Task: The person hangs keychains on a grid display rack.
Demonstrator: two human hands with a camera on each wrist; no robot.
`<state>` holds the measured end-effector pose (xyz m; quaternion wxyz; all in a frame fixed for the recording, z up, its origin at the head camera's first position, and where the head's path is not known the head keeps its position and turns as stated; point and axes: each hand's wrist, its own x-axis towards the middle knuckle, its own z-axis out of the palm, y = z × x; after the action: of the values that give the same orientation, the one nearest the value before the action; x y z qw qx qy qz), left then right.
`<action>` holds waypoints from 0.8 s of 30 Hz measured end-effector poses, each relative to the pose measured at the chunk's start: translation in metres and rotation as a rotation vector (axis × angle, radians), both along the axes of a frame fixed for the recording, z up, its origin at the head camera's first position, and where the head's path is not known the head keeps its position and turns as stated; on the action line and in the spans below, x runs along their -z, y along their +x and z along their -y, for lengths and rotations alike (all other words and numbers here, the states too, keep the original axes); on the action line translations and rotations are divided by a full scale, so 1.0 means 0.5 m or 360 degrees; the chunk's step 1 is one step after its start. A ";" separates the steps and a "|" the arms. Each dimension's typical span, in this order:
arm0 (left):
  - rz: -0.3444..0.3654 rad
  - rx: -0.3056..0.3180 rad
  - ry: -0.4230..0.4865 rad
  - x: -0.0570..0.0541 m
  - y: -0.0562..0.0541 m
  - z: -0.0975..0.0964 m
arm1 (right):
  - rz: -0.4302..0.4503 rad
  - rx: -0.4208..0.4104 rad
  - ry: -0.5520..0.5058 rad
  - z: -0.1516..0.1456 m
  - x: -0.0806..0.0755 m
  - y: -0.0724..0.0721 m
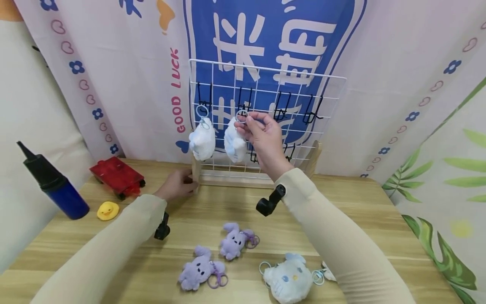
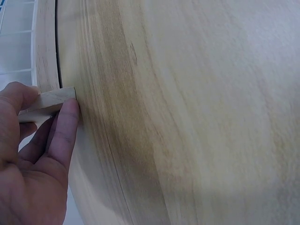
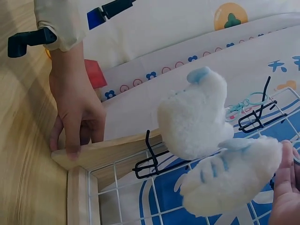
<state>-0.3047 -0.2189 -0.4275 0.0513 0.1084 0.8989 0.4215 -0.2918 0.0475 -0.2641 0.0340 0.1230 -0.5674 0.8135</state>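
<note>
My right hand [image 1: 267,139] pinches the ring of a white plush keychain [image 1: 234,145] in front of a black hook [image 1: 246,99] on the white wire grid rack [image 1: 265,68]. Whether the ring is over the hook, I cannot tell. Left of it, another white plush keychain [image 1: 203,141] hangs by its light blue ring from a hook. At the rack's left end, my left hand [image 1: 175,184] grips the wooden foot [image 2: 51,99], thumb on one side and fingers on the other. Both plush toys [image 3: 220,180] show close up in the right wrist view, beside my fingertips.
Two purple plush keychains [image 1: 200,270] and a pale blue plush keychain [image 1: 290,278] lie on the wooden table [image 1: 341,219]; my right sleeve partly covers another item. At left are a red toy cart [image 1: 117,175], a yellow duck [image 1: 108,210] and a blue pump [image 1: 62,196].
</note>
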 end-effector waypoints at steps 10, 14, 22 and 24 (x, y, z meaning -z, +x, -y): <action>0.0015 0.0016 0.0013 0.007 -0.011 -0.009 | 0.0056 0.0041 0.0049 -0.010 0.001 -0.005; 0.0037 -0.0003 0.0012 0.005 -0.003 -0.002 | 0.0069 0.0032 0.0109 -0.009 0.003 -0.005; 0.0063 0.0007 0.0014 0.006 -0.002 0.001 | 0.0075 0.0062 0.0213 -0.034 0.008 0.000; 0.0064 0.0002 0.0017 0.006 -0.005 0.001 | 0.0049 0.0058 0.0241 -0.042 0.008 0.004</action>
<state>-0.3070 -0.2196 -0.4303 0.0691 0.1006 0.8953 0.4284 -0.2897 0.0684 -0.2681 0.0308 0.1025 -0.6298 0.7694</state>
